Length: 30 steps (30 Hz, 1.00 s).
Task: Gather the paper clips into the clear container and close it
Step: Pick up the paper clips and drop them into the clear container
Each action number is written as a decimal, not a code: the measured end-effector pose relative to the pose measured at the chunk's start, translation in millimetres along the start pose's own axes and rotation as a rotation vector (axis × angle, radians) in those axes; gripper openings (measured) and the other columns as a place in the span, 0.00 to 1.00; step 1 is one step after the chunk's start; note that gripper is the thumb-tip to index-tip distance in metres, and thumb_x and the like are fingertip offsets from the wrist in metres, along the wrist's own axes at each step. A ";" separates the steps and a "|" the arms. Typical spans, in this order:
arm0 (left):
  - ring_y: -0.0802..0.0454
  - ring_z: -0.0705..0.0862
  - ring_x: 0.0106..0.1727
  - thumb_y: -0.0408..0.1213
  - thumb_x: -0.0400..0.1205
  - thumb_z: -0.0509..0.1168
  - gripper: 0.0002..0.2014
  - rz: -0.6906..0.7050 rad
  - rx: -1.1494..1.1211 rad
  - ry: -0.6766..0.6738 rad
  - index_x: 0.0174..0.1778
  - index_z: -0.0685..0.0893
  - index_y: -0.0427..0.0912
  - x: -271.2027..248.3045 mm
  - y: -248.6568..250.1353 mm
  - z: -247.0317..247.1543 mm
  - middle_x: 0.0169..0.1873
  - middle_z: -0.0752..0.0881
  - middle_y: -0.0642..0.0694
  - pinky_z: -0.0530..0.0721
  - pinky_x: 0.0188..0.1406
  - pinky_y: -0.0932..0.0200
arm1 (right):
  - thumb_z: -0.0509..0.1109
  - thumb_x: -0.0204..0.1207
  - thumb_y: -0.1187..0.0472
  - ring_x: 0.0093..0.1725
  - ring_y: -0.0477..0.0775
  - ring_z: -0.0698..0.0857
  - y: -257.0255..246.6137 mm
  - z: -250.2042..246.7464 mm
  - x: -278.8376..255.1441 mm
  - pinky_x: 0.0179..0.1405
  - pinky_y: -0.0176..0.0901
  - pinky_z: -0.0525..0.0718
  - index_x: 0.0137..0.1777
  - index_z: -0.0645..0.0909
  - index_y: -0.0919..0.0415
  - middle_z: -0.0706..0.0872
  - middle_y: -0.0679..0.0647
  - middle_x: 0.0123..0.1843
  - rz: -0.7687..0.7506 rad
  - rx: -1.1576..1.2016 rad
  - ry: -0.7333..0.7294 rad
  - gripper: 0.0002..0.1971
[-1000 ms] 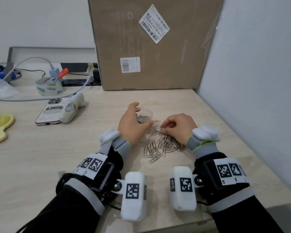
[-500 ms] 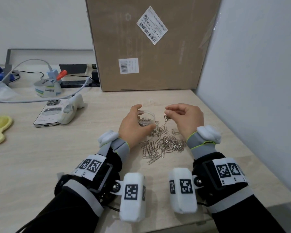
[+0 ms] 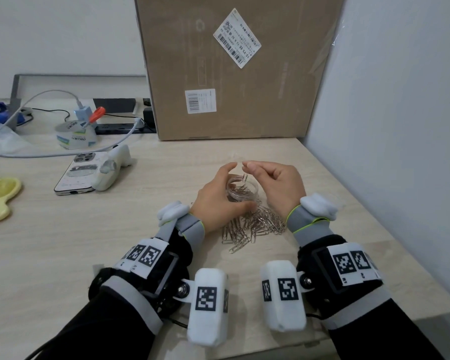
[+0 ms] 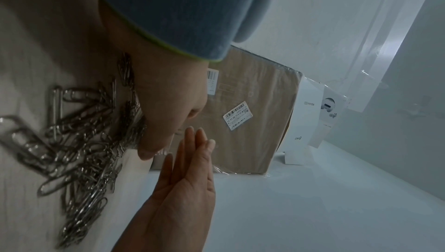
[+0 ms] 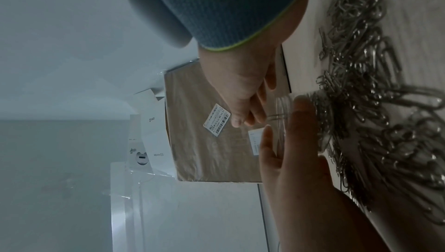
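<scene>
A small clear container (image 3: 242,195) stands on the wooden table and has several metal paper clips inside. My left hand (image 3: 225,189) is cupped around it, thumb on the near wall and fingers behind. My right hand (image 3: 247,168) hovers just above the container's mouth and pinches a few paper clips (image 3: 244,178) that hang down into the opening. The right wrist view shows the pinched clips (image 5: 274,117) beside the container (image 5: 284,107). A loose pile of paper clips (image 3: 260,224) lies on the table just in front of the container, between my wrists.
A large cardboard box (image 3: 231,74) stands right behind the container. A grey wall (image 3: 400,126) borders the table on the right. To the left lie a phone (image 3: 76,178) with a white device (image 3: 112,168), a tape roll (image 3: 73,137), cables and a yellow object (image 3: 0,197).
My right hand pinched clips from the pile, lifted them and carried them left to above the container. My left hand stayed around the container.
</scene>
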<state>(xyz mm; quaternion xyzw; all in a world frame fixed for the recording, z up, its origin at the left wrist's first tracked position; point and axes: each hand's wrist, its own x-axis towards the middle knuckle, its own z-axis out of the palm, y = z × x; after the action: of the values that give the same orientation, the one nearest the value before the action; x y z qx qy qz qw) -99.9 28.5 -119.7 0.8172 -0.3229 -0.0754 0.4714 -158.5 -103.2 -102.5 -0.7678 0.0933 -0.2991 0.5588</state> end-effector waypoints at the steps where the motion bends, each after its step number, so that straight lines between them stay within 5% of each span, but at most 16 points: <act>1: 0.54 0.81 0.63 0.51 0.64 0.77 0.47 -0.002 0.000 0.014 0.77 0.62 0.56 0.1 -0.3 -0.2 0.57 0.81 0.59 0.76 0.69 0.50 | 0.70 0.76 0.55 0.53 0.38 0.87 -0.5 -0.8 0.3 0.57 0.31 0.81 0.51 0.89 0.55 0.91 0.48 0.49 -0.007 0.000 0.018 0.09; 4: 0.54 0.81 0.64 0.50 0.66 0.77 0.45 -0.013 -0.001 0.068 0.77 0.62 0.54 1.7 -0.2 -1.2 0.62 0.81 0.55 0.75 0.70 0.50 | 0.69 0.77 0.53 0.53 0.37 0.87 -0.6 -4.2 2.1 0.55 0.27 0.80 0.50 0.89 0.55 0.92 0.48 0.48 -0.013 -0.032 0.094 0.10; 11: 0.49 0.79 0.66 0.45 0.73 0.73 0.35 -0.144 0.047 0.437 0.75 0.69 0.46 11.5 -11.8 -18.8 0.68 0.79 0.48 0.75 0.64 0.56 | 0.63 0.80 0.51 0.42 0.45 0.89 9.5 -13.8 8.2 0.46 0.43 0.84 0.40 0.87 0.54 0.91 0.51 0.39 0.077 -0.073 0.246 0.14; 14: 0.46 0.78 0.68 0.42 0.72 0.72 0.33 -0.282 0.097 0.571 0.74 0.70 0.43 17.0 -24.6 -29.2 0.69 0.79 0.45 0.73 0.63 0.57 | 0.63 0.80 0.49 0.43 0.52 0.89 17.8 -14.6 9.4 0.50 0.49 0.85 0.33 0.84 0.50 0.90 0.49 0.37 0.136 -0.159 0.235 0.16; 21: 0.38 0.73 0.71 0.37 0.74 0.71 0.34 -0.431 0.176 0.571 0.76 0.66 0.37 22.1 -39.1 -40.5 0.72 0.73 0.37 0.70 0.68 0.49 | 0.59 0.81 0.48 0.50 0.61 0.85 16.0 -17.2 4.3 0.53 0.51 0.81 0.43 0.85 0.55 0.90 0.59 0.47 0.213 -0.375 0.107 0.17; 24: 0.40 0.65 0.77 0.40 0.75 0.71 0.36 -0.333 0.252 0.581 0.77 0.65 0.36 18.9 -35.0 -41.0 0.77 0.66 0.37 0.62 0.76 0.50 | 0.57 0.82 0.48 0.53 0.62 0.84 14.1 -20.0 0.5 0.56 0.53 0.81 0.46 0.85 0.58 0.89 0.59 0.51 0.236 -0.358 0.125 0.18; 27: 0.45 0.69 0.76 0.38 0.78 0.68 0.28 -0.016 0.238 0.637 0.74 0.71 0.37 13.6 -21.1 -41.8 0.74 0.73 0.41 0.63 0.74 0.58 | 0.56 0.82 0.47 0.55 0.58 0.84 17.9 -23.1 -2.2 0.58 0.54 0.80 0.43 0.85 0.53 0.89 0.52 0.52 0.246 -0.297 0.156 0.17; 30: 0.51 0.77 0.70 0.39 0.82 0.64 0.20 0.173 0.195 0.442 0.70 0.76 0.41 6.9 -5.6 -35.1 0.68 0.81 0.47 0.67 0.67 0.65 | 0.53 0.81 0.42 0.56 0.56 0.86 20.3 -24.2 -5.9 0.60 0.56 0.81 0.37 0.83 0.48 0.88 0.47 0.48 0.290 -0.209 0.152 0.20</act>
<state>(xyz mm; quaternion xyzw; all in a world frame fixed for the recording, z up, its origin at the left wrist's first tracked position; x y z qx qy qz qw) -77.0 51.7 -103.9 0.8248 -0.2866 0.1772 0.4541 -173.0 -127.0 -118.4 -0.7752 0.2757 -0.2613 0.5047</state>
